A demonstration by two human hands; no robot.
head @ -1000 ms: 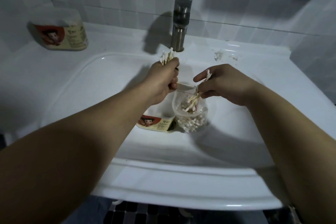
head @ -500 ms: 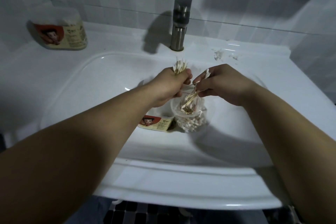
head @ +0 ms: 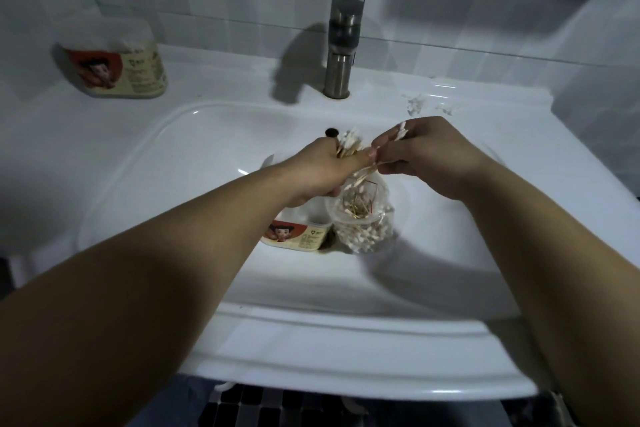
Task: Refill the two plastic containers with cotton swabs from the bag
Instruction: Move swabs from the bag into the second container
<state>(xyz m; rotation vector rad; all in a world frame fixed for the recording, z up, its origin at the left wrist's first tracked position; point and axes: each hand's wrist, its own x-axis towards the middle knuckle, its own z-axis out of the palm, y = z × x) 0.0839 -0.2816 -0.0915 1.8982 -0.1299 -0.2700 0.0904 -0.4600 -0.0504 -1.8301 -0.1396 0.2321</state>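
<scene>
Leaving 2nd container (head: 114, 62) well left of L hand (head: 322, 170); clutching swab bundle (head: 348, 146) there, above nearer container (head: 296, 236) & bag (head: 363, 222); pinching few swabs (head: 400, 130) w/ R hand (head: 429, 159). Prob. light, stiff, slippery when loose: grip mid-stick.

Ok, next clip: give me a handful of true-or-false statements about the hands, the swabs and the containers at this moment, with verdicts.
1. The left hand grips a bundle of cotton swabs. True.
2. The right hand holds nothing. False: its fingers pinch a few swabs.
3. Both labelled containers stand in the basin. False: the near container sits in the basin, and the far container stands on the counter at the back left.
4. The bag sits in the basin right beside the near container. True.
5. Water runs from the faucet. False: no stream shows.
</scene>
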